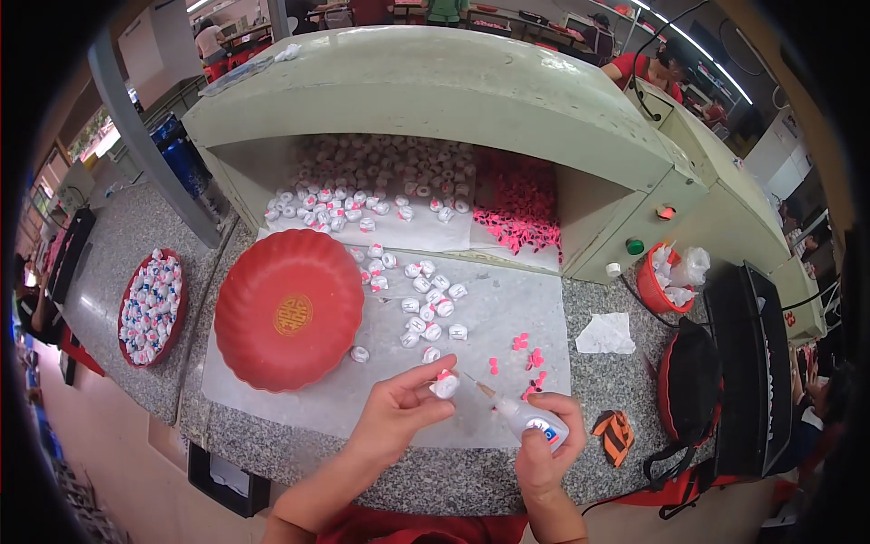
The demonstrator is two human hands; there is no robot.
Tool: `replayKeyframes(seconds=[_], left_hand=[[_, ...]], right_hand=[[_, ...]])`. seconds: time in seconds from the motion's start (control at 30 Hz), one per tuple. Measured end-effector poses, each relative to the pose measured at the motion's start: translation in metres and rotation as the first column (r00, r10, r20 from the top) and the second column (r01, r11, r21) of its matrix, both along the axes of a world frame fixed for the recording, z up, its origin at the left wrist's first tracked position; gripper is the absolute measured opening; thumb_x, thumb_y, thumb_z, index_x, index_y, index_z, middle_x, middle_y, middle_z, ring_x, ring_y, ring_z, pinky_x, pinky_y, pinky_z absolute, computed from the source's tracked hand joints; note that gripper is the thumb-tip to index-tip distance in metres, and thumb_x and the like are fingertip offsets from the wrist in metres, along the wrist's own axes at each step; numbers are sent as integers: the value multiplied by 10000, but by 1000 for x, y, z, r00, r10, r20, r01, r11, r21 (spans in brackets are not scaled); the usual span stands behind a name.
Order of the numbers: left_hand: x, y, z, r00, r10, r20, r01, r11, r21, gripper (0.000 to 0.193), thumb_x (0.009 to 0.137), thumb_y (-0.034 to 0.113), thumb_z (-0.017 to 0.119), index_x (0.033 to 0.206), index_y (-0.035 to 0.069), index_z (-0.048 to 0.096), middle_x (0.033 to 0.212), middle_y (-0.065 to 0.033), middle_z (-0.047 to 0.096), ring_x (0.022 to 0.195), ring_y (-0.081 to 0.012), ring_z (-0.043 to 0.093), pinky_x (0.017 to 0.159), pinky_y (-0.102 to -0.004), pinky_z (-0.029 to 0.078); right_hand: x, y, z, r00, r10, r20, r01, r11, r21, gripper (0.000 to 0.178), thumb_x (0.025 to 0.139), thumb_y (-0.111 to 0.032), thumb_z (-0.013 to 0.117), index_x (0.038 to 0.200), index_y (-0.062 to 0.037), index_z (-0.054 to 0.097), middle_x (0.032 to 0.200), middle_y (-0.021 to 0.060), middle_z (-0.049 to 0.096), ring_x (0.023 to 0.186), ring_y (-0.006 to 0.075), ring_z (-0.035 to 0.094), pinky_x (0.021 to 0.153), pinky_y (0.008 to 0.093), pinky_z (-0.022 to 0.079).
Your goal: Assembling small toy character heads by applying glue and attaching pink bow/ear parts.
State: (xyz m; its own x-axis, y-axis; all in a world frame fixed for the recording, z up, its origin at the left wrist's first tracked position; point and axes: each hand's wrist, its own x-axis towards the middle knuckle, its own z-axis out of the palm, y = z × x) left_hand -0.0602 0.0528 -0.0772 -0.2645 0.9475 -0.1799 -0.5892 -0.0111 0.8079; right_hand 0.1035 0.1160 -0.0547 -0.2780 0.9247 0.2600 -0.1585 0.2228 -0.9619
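Between its thumb and fingers my left hand [403, 405] pinches a small round white piece [445, 385] with pink on its upper side. My right hand [549, 458] is wrapped round a small clear glue bottle [535, 422] with a thin needle-like nozzle. The nozzle points up and left, its tip close beside the white piece; whether they touch I cannot tell. Several similar white pieces [436, 299] lie on the white paper [299, 417] beyond my hands. Small pink bits [535, 359] are scattered just beyond the bottle.
A red scalloped bowl [290, 308] stands left on the paper. A pale green open-fronted cabinet [426, 86] holds many white pieces and a heap of pink bits [521, 213]. Farther left is a red basket of finished-looking pieces [152, 308]. An orange-black cloth [614, 437] and black bag [693, 381] lie right.
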Motion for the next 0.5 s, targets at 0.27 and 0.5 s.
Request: replayKeyframes(seconds=[0.27,0.5], left_hand=[[4,-4,5,777,203,-596,-125,978,170,439,747,-144,571,1167,-43,493,1008,-110,551,921,-161,583,766,-250,510],[5,-8,11,830,260,-493,-209,965,157,348,748,-140,576,1086,-73,523,1015,-140,547,905,-201,604,789,-284,521]], right_hand=[[6,-3,-2,971,-33,236,-92,863,497,326,652,-56,664,944,29,544,752,147,619,578,185,614,526,266,501],[3,-9,-2,952,-79,295,-108,817,567,277,663,-96,575,913,23,557,743,134,603,568,189,586,521,272,479]])
